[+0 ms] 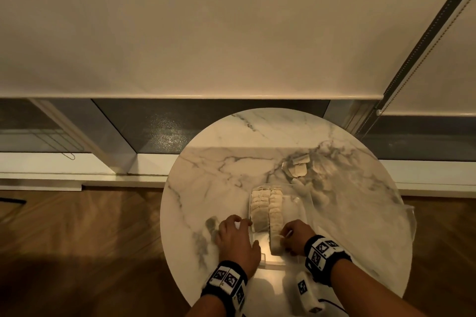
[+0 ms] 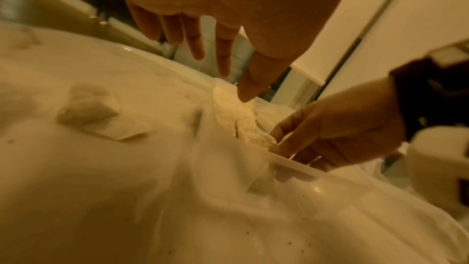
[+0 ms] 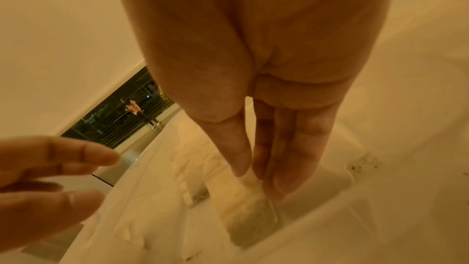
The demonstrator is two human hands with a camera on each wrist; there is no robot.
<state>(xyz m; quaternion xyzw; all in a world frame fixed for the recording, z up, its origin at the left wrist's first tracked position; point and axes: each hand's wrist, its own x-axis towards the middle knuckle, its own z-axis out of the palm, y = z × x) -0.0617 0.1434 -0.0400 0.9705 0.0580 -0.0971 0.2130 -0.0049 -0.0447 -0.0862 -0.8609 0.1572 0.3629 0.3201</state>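
A clear plastic container (image 1: 296, 203) sits on a round marble table (image 1: 257, 136) and holds two rows of tea bags (image 1: 260, 210). My right hand (image 1: 286, 238) pinches a tea bag (image 3: 251, 218) at the near end of the right row, thumb against fingers (image 3: 284, 164). The left hand (image 1: 237, 239) rests at the container's left edge with its fingers (image 2: 223, 55) fairly straight and its thumb near the left row (image 2: 238, 119). It holds nothing. In the right wrist view the left hand (image 3: 50, 168) shows at the lower left.
Several loose tea bags (image 1: 300, 166) lie at the back right of the table. Another loose tea bag (image 2: 96, 115) lies left of the container. Clear plastic (image 1: 408, 219) overhangs the table's right edge. Wooden floor (image 1: 77, 239) lies to the left, a window with a lowered blind (image 1: 180, 33) behind.
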